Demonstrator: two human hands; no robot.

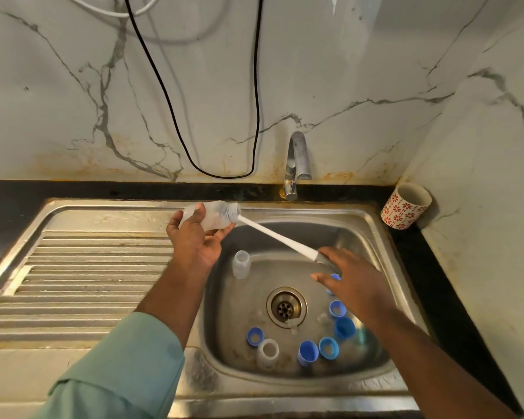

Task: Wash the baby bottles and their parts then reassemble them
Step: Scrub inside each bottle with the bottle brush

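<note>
My left hand cradles the light, wet-slick clear bottle sideways over the sink rim, best clamped mid-body, while my right hand pinches the stiff brush handle end.

Brush head blurred inside bottle; handle end under right hand.

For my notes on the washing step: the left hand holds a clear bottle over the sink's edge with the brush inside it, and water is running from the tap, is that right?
Not quite: in the head view no water comes from the tap. The rest stands: the left hand holds the clear bottle with the brush inside.
</note>
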